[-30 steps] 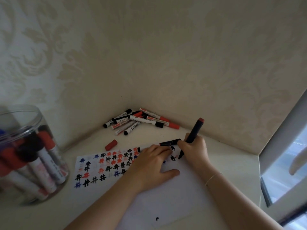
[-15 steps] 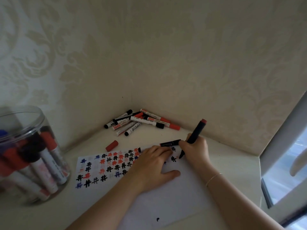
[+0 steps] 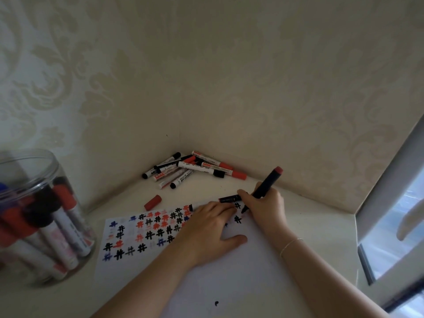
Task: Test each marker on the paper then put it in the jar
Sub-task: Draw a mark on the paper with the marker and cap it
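My right hand (image 3: 266, 207) grips a black marker (image 3: 267, 183) with a red end, its tip down on the white paper (image 3: 229, 276) beside black hash marks. My left hand (image 3: 206, 228) lies flat on the paper with fingers spread, holding the sheet down. The paper carries rows of black, red and blue hash marks on its left half. A clear plastic jar (image 3: 34, 216) at the left edge holds several markers. A pile of markers (image 3: 192, 168) lies in the corner by the walls.
A loose red cap (image 3: 152, 202) lies between the pile and the paper. A black cap or marker (image 3: 229, 199) rests just beyond my fingers. Patterned walls close the corner; a window frame (image 3: 390, 214) stands at the right.
The marker tip has shifted slightly on the paper while writing. My left hand has stayed in place on the sheet.
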`<action>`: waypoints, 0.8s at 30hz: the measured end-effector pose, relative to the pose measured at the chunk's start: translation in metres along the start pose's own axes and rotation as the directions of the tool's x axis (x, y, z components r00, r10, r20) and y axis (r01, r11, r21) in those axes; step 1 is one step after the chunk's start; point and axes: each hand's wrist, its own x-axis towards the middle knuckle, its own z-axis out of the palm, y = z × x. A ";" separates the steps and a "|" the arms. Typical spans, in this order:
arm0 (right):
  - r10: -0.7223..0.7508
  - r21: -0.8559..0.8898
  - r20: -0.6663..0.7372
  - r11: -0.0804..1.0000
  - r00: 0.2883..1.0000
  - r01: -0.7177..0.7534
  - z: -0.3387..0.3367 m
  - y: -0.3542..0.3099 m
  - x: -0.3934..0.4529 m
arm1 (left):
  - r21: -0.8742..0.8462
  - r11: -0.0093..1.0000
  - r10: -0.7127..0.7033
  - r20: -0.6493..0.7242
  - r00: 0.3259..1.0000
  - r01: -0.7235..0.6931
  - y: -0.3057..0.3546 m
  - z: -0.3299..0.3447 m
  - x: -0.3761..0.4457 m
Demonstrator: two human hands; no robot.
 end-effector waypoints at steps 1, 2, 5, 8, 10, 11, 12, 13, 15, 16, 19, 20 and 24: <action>0.007 0.003 0.003 1.000 1.000 -0.007 0.000 0.000 0.000 | 0.001 1.000 -0.001 0.000 1.000 0.001 0.000 0.000 0.000; 0.017 0.017 0.002 1.000 1.000 -0.017 -0.001 0.001 0.001 | 0.002 1.000 -0.002 -0.005 1.000 0.002 0.000 -0.001 0.001; 0.075 0.152 -0.056 0.986 0.996 -0.066 -0.006 0.000 0.002 | 0.008 1.000 -0.007 -0.032 0.999 0.007 0.002 -0.003 0.000; 0.075 0.236 -0.108 0.971 0.991 -0.048 -0.010 0.000 0.002 | -0.012 1.000 0.011 -0.141 0.990 -0.012 0.004 -0.008 -0.002; 0.080 0.300 -0.107 0.953 0.991 -0.044 -0.011 0.000 0.002 | 0.029 0.998 0.065 -0.356 0.932 -0.058 0.002 -0.018 0.002; 0.083 0.340 -0.101 0.939 0.991 -0.044 -0.012 0.001 0.002 | 0.048 0.998 0.056 -0.445 0.894 -0.038 -0.002 -0.027 0.004; 0.083 0.379 -0.091 0.924 0.992 -0.043 -0.013 0.000 0.001 | 0.056 0.998 0.004 -0.494 0.869 0.027 -0.006 -0.039 0.006; 0.076 0.407 -0.079 0.912 0.994 -0.038 -0.014 0.000 0.000 | 0.062 0.988 -0.088 -0.510 0.856 0.139 -0.013 -0.052 0.006; 0.047 0.435 -0.058 0.900 0.997 -0.017 -0.015 -0.001 0.000 | 0.103 0.902 -0.344 -0.416 0.842 0.420 -0.033 -0.073 0.002; 0.042 0.451 -0.048 0.892 0.998 -0.016 -0.014 -0.002 0.000 | 0.146 0.839 -0.456 -0.337 0.824 0.524 -0.045 -0.080 -0.002; 0.100 0.590 -0.011 0.804 0.995 -0.074 -0.014 -0.002 0.002 | 0.221 0.679 -0.717 -0.005 0.697 0.700 -0.070 -0.088 -0.014; 0.113 0.651 0.002 0.754 0.994 -0.087 -0.014 -0.002 0.002 | 0.230 0.643 -0.761 0.086 0.643 0.730 -0.074 -0.087 -0.016; 0.128 0.736 0.023 0.669 0.992 -0.103 -0.018 -0.004 0.001 | 0.250 0.652 -0.756 0.137 0.640 0.716 -0.077 -0.087 -0.021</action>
